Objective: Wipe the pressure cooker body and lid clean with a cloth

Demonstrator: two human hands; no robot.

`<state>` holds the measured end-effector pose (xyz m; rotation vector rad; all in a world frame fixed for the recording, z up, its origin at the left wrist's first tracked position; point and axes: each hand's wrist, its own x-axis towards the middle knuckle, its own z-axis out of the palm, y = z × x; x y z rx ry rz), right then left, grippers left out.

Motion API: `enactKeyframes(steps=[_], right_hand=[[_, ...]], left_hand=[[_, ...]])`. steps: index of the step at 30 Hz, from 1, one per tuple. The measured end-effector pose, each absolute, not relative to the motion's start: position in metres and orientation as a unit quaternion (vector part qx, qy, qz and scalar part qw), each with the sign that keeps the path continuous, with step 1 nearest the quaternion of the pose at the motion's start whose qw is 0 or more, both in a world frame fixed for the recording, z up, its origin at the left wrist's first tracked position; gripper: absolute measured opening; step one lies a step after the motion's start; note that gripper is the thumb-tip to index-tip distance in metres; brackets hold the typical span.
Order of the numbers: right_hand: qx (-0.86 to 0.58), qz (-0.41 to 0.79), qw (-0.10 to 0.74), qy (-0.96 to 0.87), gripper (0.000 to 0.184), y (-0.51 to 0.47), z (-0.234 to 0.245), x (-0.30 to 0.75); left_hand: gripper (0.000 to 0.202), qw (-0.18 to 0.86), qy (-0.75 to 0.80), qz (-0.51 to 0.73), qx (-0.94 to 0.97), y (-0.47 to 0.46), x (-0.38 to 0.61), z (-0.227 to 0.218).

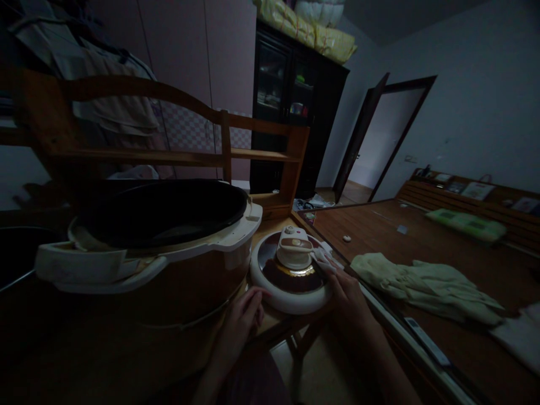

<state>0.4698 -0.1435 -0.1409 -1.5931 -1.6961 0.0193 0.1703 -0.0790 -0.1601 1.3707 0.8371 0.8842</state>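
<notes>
A round electric pressure cooker lid [291,298], with a white rim, dark shiny top and cream handle, lies on the wooden desk. Pressed on the lid's right side is a white wipe [325,259], which looks like tissue or thin cloth; my right hand [348,289] is closed on it. My left hand [242,315] has its fingers curled at the lid's near left rim, the fingertips touching it. To the left stands the open cooker body [202,281], wide and brown with white side handles. Its black inner pot [169,208] sits inside, the bottom too dark to make out.
A wooden shelf frame [225,140] rises behind the cooker. Right of the desk is a brown bed surface [379,230] with a pale green garment [422,287] and a white remote control [427,340]. A dark cabinet [291,101] and a doorway [386,135] are farther back.
</notes>
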Motion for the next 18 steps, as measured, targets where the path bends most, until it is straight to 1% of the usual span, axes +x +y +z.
enactKeyframes(steps=[6,9,11,14,18], right_hand=[[-0.670,-0.011,0.498,-0.551,0.045,-0.164,-0.166,0.426],[-0.702,-0.017,0.546,-0.457,0.047,-0.171,-0.185,0.398],[-0.706,-0.008,0.564,-0.428,0.048,-0.174,-0.195,0.382],[-0.696,-0.004,0.583,-0.419,0.049,-0.178,-0.204,0.366],[-0.689,-0.028,0.574,-0.441,0.050,-0.183,-0.212,0.354]], left_hand=[[0.047,0.612,0.364,0.401,0.577,-0.080,0.171,-0.162],[0.056,0.618,0.373,0.419,0.551,-0.079,0.173,-0.164],[0.062,0.622,0.375,0.418,0.545,-0.079,0.173,-0.166],[0.066,0.626,0.372,0.409,0.550,-0.077,0.174,-0.169],[0.070,0.624,0.369,0.415,0.550,-0.077,0.173,-0.169]])
